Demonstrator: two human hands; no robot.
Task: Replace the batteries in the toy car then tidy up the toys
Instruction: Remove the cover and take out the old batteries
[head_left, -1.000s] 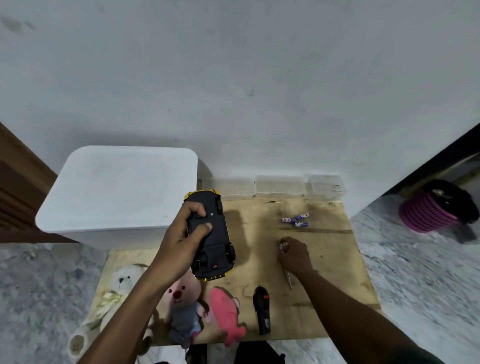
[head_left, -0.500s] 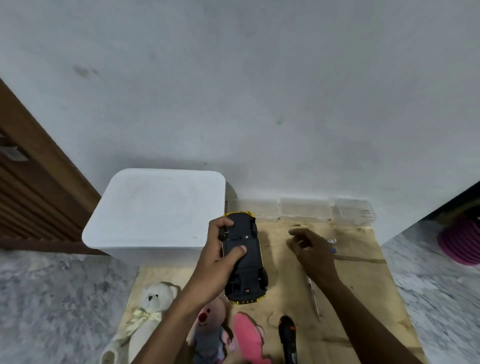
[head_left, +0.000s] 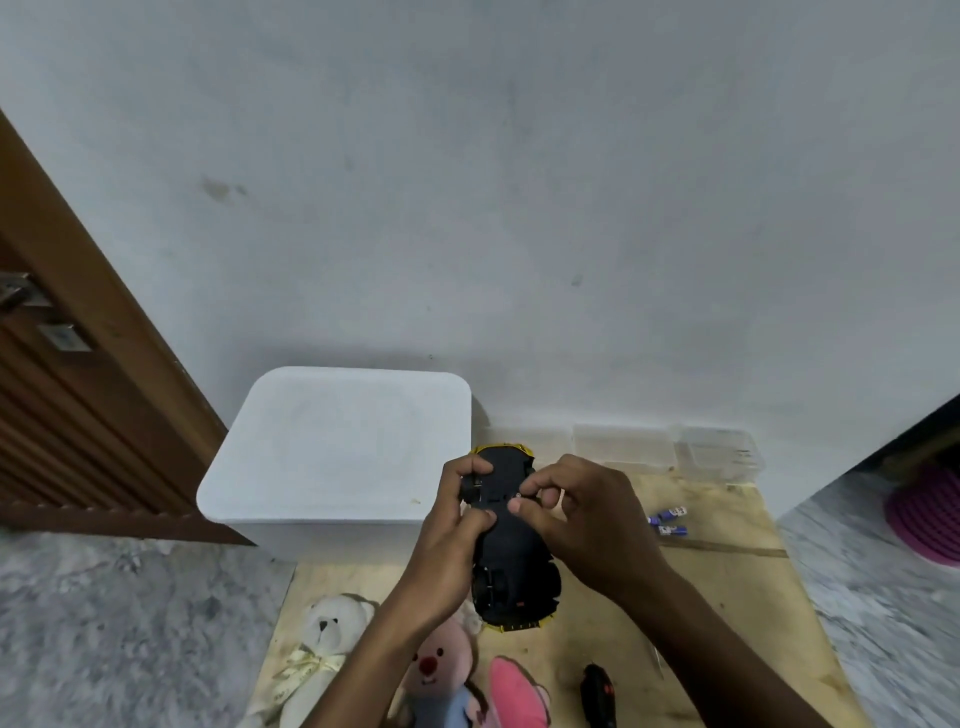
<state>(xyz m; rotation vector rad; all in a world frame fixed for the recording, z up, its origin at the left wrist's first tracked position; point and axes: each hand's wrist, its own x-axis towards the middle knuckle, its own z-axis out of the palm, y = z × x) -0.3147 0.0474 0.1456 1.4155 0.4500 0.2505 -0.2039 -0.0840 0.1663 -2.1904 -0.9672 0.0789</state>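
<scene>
My left hand (head_left: 447, 545) grips the black plastic toy car with yellow edging (head_left: 514, 551), belly up, held in the air above the pale plywood board (head_left: 727, 597). Left fingers (head_left: 467, 470) are wrapped round its far left wheel, with the thumb pressed on the underside.

My right hand (head_left: 587, 525) comes in from the right side. Its thumb and forefinger are curled close together on the car's underside near the far end, and the other fingers are bent over the edge. Can't tell if they nip anything small.

Two small blue-and-white cylinder batteries (head_left: 669, 521) lie side by side on the board, right of my right hand and apart from it.

At the near edge of the board, left to right:
- a white plush teddy bear with a cream bow (head_left: 327, 636)
- a pink-faced plush doll in blue clothes (head_left: 441, 675)
- a bright pink plush toy (head_left: 519, 693)
- a black plastic remote controller (head_left: 597, 691), partly cut off by the frame

A big white plastic box with a closed lid (head_left: 337, 447) stands to the left, against the grey wall (head_left: 519, 208). Clear plastic containers (head_left: 719, 452) line the wall behind the board. There is a brown wooden door (head_left: 62, 415) at far left and a pink ribbed object (head_left: 924, 514) at far right, both on the grey mottled floor (head_left: 130, 623).
</scene>
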